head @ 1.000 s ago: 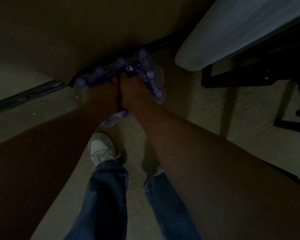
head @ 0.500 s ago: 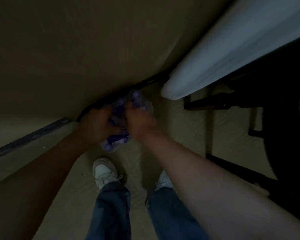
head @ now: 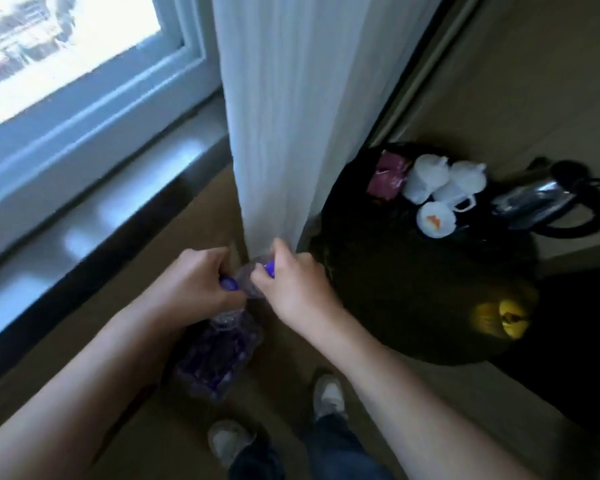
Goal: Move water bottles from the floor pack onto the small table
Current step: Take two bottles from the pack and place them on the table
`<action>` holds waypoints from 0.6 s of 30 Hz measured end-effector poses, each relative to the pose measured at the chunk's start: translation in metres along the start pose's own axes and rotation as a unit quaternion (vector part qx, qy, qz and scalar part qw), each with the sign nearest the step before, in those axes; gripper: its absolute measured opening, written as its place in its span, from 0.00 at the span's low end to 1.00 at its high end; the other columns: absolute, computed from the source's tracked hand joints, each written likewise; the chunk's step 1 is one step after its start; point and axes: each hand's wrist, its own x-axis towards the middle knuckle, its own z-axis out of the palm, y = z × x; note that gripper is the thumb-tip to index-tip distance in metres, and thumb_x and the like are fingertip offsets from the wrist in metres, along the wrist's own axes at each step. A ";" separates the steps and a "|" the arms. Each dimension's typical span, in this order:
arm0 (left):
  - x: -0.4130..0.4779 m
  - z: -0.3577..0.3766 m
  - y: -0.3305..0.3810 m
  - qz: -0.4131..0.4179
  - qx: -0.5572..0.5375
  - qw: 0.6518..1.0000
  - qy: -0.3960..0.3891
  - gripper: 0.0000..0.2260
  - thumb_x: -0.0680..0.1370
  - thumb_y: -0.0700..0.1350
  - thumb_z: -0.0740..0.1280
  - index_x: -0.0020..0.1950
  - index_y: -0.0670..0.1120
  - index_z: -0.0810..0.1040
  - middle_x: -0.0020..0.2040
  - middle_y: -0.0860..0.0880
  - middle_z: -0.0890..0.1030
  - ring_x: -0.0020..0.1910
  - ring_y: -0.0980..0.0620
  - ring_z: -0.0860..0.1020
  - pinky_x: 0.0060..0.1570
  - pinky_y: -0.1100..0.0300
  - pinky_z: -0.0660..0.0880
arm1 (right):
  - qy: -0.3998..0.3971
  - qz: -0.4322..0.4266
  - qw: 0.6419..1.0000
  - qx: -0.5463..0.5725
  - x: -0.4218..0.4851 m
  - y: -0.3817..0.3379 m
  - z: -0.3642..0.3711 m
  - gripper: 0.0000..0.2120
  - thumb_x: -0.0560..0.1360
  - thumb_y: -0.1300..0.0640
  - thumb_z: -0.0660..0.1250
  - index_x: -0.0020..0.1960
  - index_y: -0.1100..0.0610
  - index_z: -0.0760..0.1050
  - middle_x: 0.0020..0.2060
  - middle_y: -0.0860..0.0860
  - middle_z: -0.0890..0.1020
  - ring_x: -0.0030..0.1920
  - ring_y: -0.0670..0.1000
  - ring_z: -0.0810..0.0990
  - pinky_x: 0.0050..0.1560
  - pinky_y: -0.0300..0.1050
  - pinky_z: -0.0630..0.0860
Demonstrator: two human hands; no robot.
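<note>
A shrink-wrapped pack of clear water bottles (head: 219,355) with purple caps and labels hangs below my hands, above the beige floor. My left hand (head: 191,285) grips the pack's top next to a purple cap. My right hand (head: 291,282) is closed on a second purple-capped bottle neck at the pack's top. The small round black table (head: 423,299) stands just right of my right hand.
On the table sit several white cups (head: 437,192), a pink packet (head: 387,178), a steel kettle (head: 541,199) and yellow bananas (head: 503,318). A white curtain (head: 291,109) hangs straight ahead. A window sill (head: 94,209) runs along the left. My feet (head: 278,420) are below.
The pack has come up off the floor in both hands. My view has swung up from the dim floor to the window, curtain and table.
</note>
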 end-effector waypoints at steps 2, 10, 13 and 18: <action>0.008 -0.023 0.047 0.047 0.005 0.999 0.001 0.14 0.56 0.56 0.68 0.31 0.50 0.69 0.25 0.52 0.74 0.26 0.57 0.71 0.23 0.64 0.66 | 0.056 0.017 0.998 0.007 -0.010 0.012 -0.051 0.14 0.74 0.47 0.61 0.53 0.55 0.72 0.45 0.61 0.81 0.47 0.64 0.80 0.41 0.48 0.73; 0.068 -0.005 0.183 0.131 -0.064 0.989 -0.027 0.11 0.60 0.50 0.74 0.34 0.50 0.75 0.29 0.52 0.77 0.28 0.60 0.72 0.27 0.65 0.68 | 0.150 0.102 0.983 0.035 -0.047 0.119 -0.192 0.13 0.75 0.47 0.61 0.48 0.53 0.78 0.36 0.52 0.82 0.35 0.53 0.80 0.35 0.50 0.78; 0.089 0.037 0.224 0.136 -0.063 0.987 -0.058 0.11 0.60 0.51 0.73 0.34 0.50 0.74 0.28 0.55 0.74 0.27 0.60 0.71 0.24 0.67 0.65 | 0.139 0.146 0.979 0.016 -0.047 0.167 -0.213 0.11 0.74 0.48 0.62 0.46 0.54 0.78 0.34 0.51 0.81 0.33 0.49 0.79 0.30 0.42 0.73; 0.119 0.090 0.265 0.140 -0.043 0.987 -0.064 0.13 0.61 0.50 0.74 0.35 0.47 0.73 0.31 0.51 0.76 0.31 0.55 0.74 0.26 0.62 0.65 | 0.070 0.196 0.977 -0.034 -0.036 0.230 -0.224 0.14 0.74 0.48 0.63 0.46 0.58 0.79 0.38 0.55 0.82 0.39 0.56 0.80 0.39 0.48 0.75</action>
